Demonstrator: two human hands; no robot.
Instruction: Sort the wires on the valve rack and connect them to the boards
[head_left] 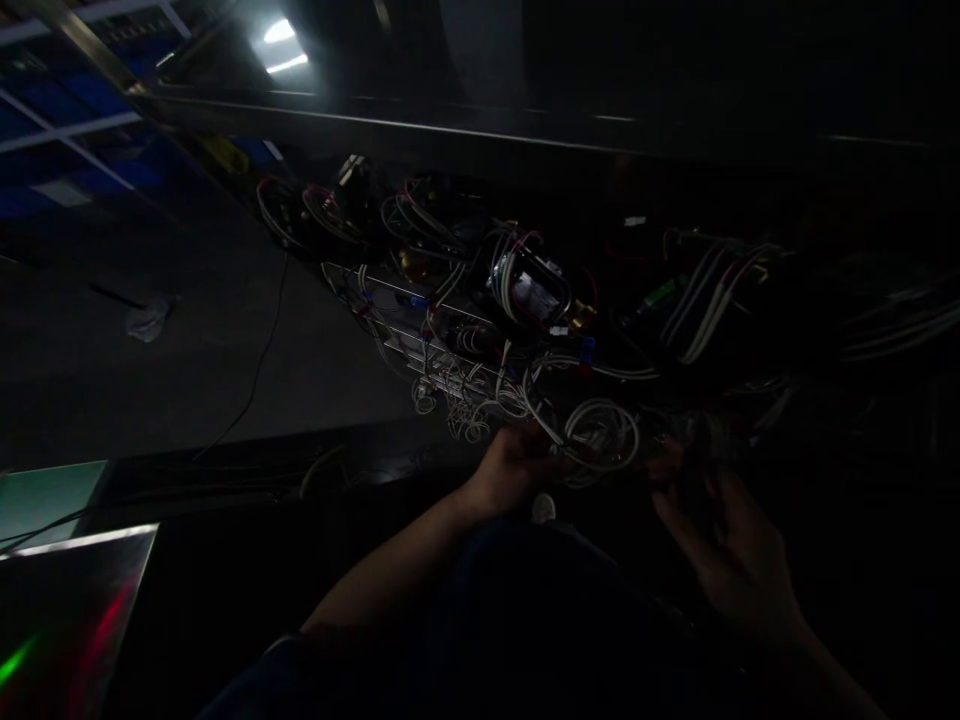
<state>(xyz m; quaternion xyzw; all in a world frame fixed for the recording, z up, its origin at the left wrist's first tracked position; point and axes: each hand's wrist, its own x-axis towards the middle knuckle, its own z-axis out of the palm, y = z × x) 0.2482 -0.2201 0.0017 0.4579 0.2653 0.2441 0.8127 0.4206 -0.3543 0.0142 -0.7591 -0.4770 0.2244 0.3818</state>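
Observation:
My left hand (pixel 512 468) is closed on a coiled bundle of pale cable (pixel 602 434), the fingers wrapped at the coil's left side. To the right, my right hand (pixel 739 550) is raised in deep shadow with thumb and fingers bent inward near the cables. Whether anything lies between those fingers is too dark to see. Above both hands runs a dense row of wiring, with a black part ringed by wires (pixel 532 290), a brass fitting (pixel 581 316) and a blue connector (pixel 587 349). More looped pale wires (pixel 469 405) hang left of my left hand.
A dark panel edge (pixel 420 127) stretches across above the wiring. Shelves with blue bins (pixel 82 95) stand at the far left. A shiny metal sheet (pixel 67 620) is at the lower left. A thin black cable (pixel 262 365) trails down to the floor side.

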